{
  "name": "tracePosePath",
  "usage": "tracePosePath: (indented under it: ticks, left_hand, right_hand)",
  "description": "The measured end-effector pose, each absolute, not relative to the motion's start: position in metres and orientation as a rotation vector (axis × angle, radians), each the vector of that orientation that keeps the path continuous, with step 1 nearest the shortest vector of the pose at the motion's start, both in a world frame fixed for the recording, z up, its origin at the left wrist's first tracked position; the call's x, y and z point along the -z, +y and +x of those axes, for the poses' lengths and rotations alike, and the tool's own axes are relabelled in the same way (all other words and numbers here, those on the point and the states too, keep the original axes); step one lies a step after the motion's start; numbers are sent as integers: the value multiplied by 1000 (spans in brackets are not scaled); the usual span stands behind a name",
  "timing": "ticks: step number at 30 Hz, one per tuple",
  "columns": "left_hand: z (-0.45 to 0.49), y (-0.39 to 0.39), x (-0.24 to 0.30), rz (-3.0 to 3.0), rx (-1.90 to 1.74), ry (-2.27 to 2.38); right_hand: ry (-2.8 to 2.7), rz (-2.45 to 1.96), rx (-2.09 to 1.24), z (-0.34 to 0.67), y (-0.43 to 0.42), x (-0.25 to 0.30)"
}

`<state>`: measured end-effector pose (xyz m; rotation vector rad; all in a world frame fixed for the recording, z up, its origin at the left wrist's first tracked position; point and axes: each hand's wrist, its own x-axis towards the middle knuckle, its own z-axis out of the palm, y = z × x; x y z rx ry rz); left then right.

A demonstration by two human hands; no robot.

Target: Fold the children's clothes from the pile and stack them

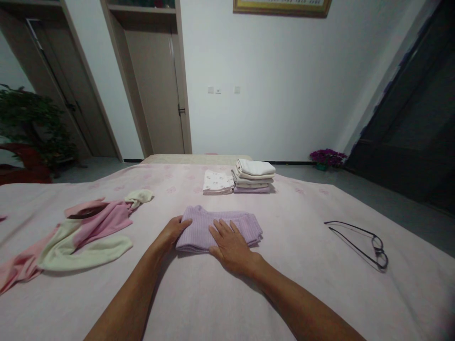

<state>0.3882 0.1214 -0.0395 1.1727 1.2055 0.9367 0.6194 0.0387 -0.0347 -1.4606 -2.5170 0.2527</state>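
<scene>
A folded lilac ribbed garment [202, 229] lies flat on the pink patterned bed cover [199, 303] in front of me. My left hand [172, 234] is closed on its left edge, the thumb over the top and the other fingers partly hidden. Across the middle of the cloth, my right hand [232, 248] rests palm down with its fingers stretched out. Just beyond the garment stand a folded white printed cloth [217, 182] and a stack of folded clothes [254, 175], white on top and lilac at the bottom.
To the left, a crumpled pink and cream garment [99, 227] is spread on the cover. Black-framed glasses [378, 251] lie at the right. Behind the bed are a door [156, 90], a purple-flowered pot plant [327, 158] and a large green plant [31, 118].
</scene>
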Motion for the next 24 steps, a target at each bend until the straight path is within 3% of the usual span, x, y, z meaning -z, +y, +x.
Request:
tracePosePath:
  ticks: [6, 14, 20, 24]
  left_hand:
    - [416, 115, 9, 1197, -946, 1113]
    - [488, 108, -16, 1276, -895, 1160]
    - [516, 103, -8, 1388, -786, 1089]
    - [516, 105, 2, 1615, -946, 1227]
  right_hand:
    - [-2411, -1410, -444, 626, 48, 37]
    - [-1379, -1095, -1452, 654, 69, -5]
    - [-1526, -1274, -1321, 678, 77, -1]
    - [-1597, -1390, -1172, 690, 87, 9]
